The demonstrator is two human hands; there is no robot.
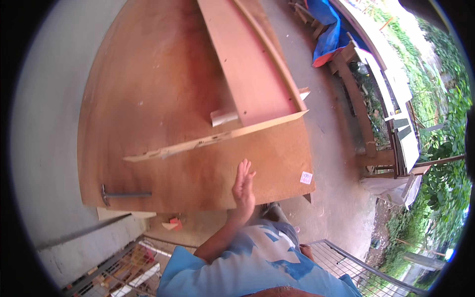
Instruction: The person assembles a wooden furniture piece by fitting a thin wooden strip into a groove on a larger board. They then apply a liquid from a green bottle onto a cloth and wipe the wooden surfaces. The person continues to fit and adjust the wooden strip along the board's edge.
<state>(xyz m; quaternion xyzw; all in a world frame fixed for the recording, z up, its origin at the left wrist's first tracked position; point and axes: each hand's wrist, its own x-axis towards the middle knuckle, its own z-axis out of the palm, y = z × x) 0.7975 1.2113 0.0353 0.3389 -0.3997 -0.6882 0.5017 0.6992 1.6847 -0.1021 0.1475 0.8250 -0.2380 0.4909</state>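
My left hand [244, 187] lies flat, fingers apart and pointing away from me, on the near edge of a large reddish-brown plywood sheet [148, 99] and holds nothing. On the sheet lies a long pale wooden board [247, 64] with a thin strip [208, 141], splintered at its left end, fixed across its near end. A hammer [123, 194] rests on the sheet's near left corner. My right hand is hidden below my blue shirt [257, 262].
A blue tarp [326, 34] and wooden frames [366, 123] stand at the right beside greenery. Wire mesh panels [123, 267] lie near my feet. Small wood scraps [170, 224] sit on the concrete floor [336, 198]. A grey wall [44, 148] runs along the left.
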